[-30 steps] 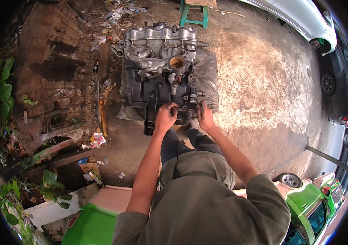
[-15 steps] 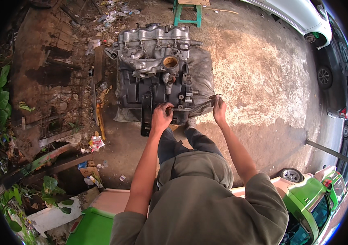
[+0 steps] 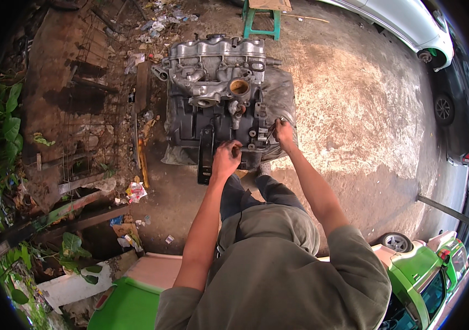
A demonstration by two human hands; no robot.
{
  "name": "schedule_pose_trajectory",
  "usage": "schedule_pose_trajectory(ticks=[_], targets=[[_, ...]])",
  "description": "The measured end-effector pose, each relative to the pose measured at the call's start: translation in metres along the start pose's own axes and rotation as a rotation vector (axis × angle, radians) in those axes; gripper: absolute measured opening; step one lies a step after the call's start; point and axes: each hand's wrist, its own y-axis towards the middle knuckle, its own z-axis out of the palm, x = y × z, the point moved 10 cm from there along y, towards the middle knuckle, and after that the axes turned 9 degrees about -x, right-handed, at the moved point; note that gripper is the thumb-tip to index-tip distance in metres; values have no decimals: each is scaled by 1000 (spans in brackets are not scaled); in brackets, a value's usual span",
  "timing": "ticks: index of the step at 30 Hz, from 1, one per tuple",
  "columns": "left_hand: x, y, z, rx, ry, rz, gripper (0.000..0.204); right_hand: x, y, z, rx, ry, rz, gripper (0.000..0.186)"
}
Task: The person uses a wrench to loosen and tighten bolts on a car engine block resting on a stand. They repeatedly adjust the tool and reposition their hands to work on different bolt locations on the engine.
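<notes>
Engine [image 3: 212,89] stands beside the left hand [image 3: 226,158], fingers [image 3: 232,144] curled, grip unclear; the right hand [image 3: 284,133] clamps a slim tool [image 3: 271,135].

The stained concrete floor [image 3: 355,104] carries a crumpled grey sheet [image 3: 281,91] with the car engine [image 3: 217,91] resting on it, a green-legged stool [image 3: 248,23], a thin stick [image 3: 312,18] and, leftward, a crumpled red-and-white wrapper [image 3: 136,192] among scattered litter [image 3: 158,25].

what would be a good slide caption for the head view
Left hand at the near edge of an engine, right hand close by its right side, a green stool beyond.
</notes>
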Motion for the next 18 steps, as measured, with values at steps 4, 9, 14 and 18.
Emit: schedule_pose_trajectory(ticks=[4,9,14,18], targets=[[-3,0,-2,-22,44,25,19,3,13,18,112,-46,70,47],[-8,0,-4,-25,31,44,19,2,12,26,128,28,66,45],[-6,0,-3,-10,43,13,19,30,-31,-3,125,170,-122,33],[-7,0,-5,-32,34,44,19,64,-103,-23,80,49,-484,21]])
